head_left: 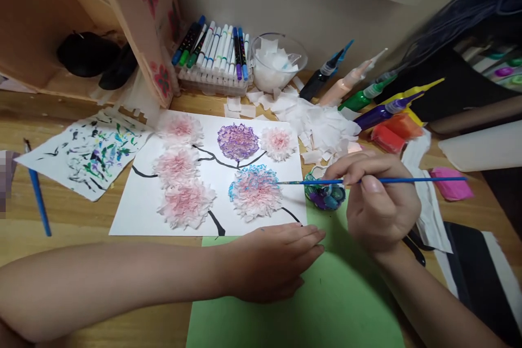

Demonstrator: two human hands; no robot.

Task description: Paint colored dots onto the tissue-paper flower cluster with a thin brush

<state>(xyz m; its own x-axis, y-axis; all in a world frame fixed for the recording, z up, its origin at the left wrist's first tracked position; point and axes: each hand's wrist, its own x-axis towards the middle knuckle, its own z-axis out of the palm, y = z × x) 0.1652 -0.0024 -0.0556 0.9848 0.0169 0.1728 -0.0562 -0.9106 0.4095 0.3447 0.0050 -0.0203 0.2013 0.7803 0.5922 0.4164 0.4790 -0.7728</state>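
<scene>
Fingers (pixel 359 174) of the right hand (pixel 379 201) pinch a blue paintbrush (pixel 326 181) near mid-shaft; its long axis runs almost level, left to right, with the tip reaching left to the edge of the blue-rimmed tissue flower (pixel 255 192) on the white sheet (pixel 134 212). Left hand (pixel 277 261) lies flat, fingers together and extended, pressing the sheet's lower edge and the green paper (pixel 293 310) on the desk (pixel 81 228), holding nothing. Right hand is nearer the flower.
</scene>
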